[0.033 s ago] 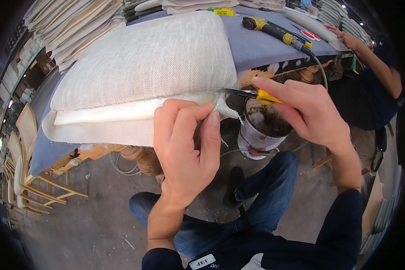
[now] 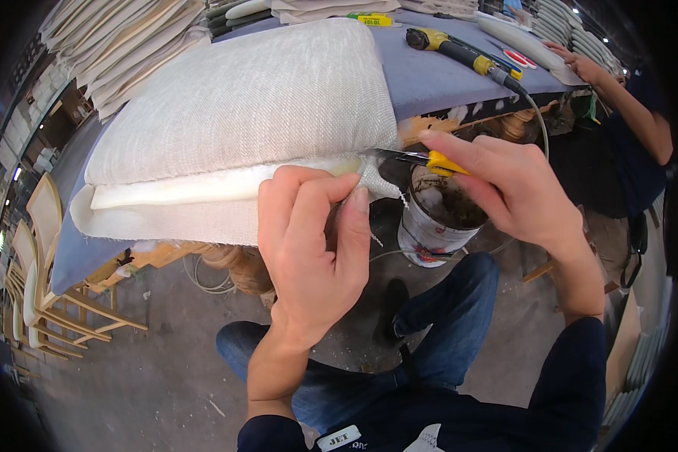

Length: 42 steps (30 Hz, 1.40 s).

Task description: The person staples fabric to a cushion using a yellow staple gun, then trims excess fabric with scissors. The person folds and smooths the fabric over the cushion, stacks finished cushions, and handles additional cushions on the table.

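In the head view, a person's left hand (image 2: pixel 309 241) pinches the loose corner fabric (image 2: pixel 378 179) at the near right corner of a pale woven pad (image 2: pixel 241 105), thumb against fingers in a narrow grip, seemingly to keep the cloth steady for the blade. The right hand (image 2: pixel 523 192), to the right of the pad, is wrapped around a yellow-handled tool (image 2: pixel 446 163), its slim metal tip at the same corner; the low angle probably lets it reach the cloth close to the pinch. The pad lies on a blue-grey covered table (image 2: pixel 422 83), its near edge facing the person, perhaps for easy reach; along that edge a fabric flap (image 2: pixel 158 222) lies folded back, baring white padding (image 2: pixel 181 185). Below the pad's right corner stands a bucket (image 2: pixel 426 239). Beyond the pad's far right corner lies a black-and-yellow air tool (image 2: pixel 448 49), apparently parked clear of both hands.
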{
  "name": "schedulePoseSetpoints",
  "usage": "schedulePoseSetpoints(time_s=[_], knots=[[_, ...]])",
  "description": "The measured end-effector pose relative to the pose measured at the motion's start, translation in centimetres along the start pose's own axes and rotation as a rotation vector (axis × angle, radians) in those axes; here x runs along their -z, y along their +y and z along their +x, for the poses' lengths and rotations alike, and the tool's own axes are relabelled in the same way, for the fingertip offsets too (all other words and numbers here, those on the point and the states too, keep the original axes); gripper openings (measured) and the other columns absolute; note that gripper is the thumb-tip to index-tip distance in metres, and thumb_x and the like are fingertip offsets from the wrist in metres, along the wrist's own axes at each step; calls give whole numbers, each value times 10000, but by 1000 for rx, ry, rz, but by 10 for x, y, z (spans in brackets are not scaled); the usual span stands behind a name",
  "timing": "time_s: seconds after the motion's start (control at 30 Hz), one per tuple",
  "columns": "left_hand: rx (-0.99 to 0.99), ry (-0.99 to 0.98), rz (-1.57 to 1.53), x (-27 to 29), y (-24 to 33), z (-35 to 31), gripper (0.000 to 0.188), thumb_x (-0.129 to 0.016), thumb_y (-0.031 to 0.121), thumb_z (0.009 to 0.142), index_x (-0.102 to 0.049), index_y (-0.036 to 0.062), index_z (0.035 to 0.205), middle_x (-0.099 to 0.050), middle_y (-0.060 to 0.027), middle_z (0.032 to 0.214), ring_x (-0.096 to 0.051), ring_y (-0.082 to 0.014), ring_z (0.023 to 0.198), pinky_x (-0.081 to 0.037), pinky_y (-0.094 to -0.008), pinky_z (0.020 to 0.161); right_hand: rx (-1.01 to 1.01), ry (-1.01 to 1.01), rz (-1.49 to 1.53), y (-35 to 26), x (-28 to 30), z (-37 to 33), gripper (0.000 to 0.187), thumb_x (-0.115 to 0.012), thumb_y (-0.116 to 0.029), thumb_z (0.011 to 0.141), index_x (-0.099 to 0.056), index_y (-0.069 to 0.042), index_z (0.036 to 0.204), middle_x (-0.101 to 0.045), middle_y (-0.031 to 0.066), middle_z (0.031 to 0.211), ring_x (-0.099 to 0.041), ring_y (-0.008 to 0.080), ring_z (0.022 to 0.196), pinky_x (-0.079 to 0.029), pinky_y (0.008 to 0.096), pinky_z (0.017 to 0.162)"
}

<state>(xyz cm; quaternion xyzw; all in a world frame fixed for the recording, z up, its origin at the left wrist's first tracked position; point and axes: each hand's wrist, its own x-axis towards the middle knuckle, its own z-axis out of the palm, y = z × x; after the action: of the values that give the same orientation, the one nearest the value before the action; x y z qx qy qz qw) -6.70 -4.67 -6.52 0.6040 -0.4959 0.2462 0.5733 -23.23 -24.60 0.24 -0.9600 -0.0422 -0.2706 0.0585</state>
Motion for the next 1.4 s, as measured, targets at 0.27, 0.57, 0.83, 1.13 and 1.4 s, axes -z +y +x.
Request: schedulePoseSetpoints(time_s=[0.27, 0.57, 0.83, 1.13, 1.4], knots=[[-121, 47, 17, -6, -3, -2, 164, -781, -18, 869, -729, 1, 1024, -653, -122, 966, -569, -298, 846, -453, -381, 724, 7, 37, -127, -4, -8, -1, 659, -746, -18, 920, -610, -179, 1544, -602, 93, 816, -605, 280, 663, -495, 385, 616], [64, 45, -10, 1, 2, -8, 130, -748, -3, 933, -721, -4, 1060, -659, -134, 1011, -632, -274, 867, -501, -345, 765, -23, 20, -178, -2, -13, -5, 687, -761, -34, 906, -610, -227, 1548, -589, 66, 791, -608, 266, 641, -494, 384, 579], [57, 76, -47, 2, -1, -17, 119, -732, 9, 962, -719, -9, 1079, -649, -133, 1028, -628, -236, 860, -500, -316, 749, -30, 48, -188, -5, -16, -4, 664, -771, -47, 910, -627, -233, 1530, -591, 50, 784, -605, 251, 630, -483, 377, 552], [-163, 21, 134, 6, -10, -21, 160, -744, 13, 947, -723, -22, 1102, -666, -161, 1008, -626, -281, 847, -507, -348, 726, -45, 23, -105, -2, -17, -3, 672, -765, -10, 895, -629, -196, 1526, -650, 69, 835, -628, 267, 652, -501, 369, 587], [-9, 54, -128, 4, -24, -24, 131, -699, 39, 1021, -709, -27, 1132, -711, -127, 990, -630, -197, 754, -500, -285, 662, 13, 43, -7, 1, -2, -2, 662, -728, 38, 872, -630, -90, 1514, -668, 115, 855, -627, 289, 680, -508, 364, 633]])
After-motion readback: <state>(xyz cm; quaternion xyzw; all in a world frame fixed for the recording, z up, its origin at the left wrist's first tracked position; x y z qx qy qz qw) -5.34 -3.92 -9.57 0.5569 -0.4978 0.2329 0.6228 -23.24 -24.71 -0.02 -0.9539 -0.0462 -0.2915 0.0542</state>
